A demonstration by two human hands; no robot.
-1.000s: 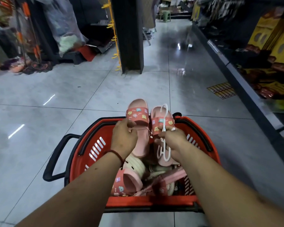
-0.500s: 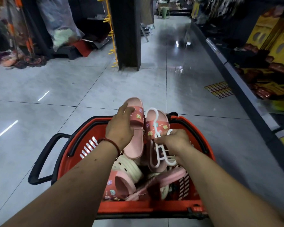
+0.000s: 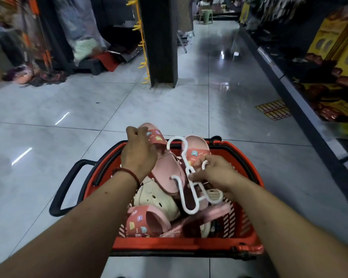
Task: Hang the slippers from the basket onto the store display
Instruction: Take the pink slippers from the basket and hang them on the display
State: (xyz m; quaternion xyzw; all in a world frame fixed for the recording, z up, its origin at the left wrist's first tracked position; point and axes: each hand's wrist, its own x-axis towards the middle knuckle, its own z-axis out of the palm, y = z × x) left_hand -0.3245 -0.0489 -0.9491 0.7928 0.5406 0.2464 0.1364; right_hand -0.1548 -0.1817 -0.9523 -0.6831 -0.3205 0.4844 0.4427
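A red shopping basket [image 3: 181,244] stands on the tiled floor just in front of me, holding several slippers. My left hand [image 3: 138,153] grips a pink slipper [image 3: 165,167] by its red patterned strap, above the basket's far left. My right hand [image 3: 217,173] pinches a white plastic hanger [image 3: 186,189] that carries the second pink slipper [image 3: 197,149]. Lower in the basket lie a cream clog [image 3: 157,199] and another pink slipper [image 3: 147,221].
A dark pillar [image 3: 161,41] with yellow display hooks [image 3: 142,33] stands ahead across the floor. Dark shelving [image 3: 301,81] with yellow boxes runs along the right. Bagged goods [image 3: 82,37] are piled at the far left. The basket's black handle [image 3: 66,189] sticks out to the left.
The two slippers have spread apart: my left hand's slipper tilted left, and the hanger with the other slipper swung lower and to the right. The view has tipped slightly.
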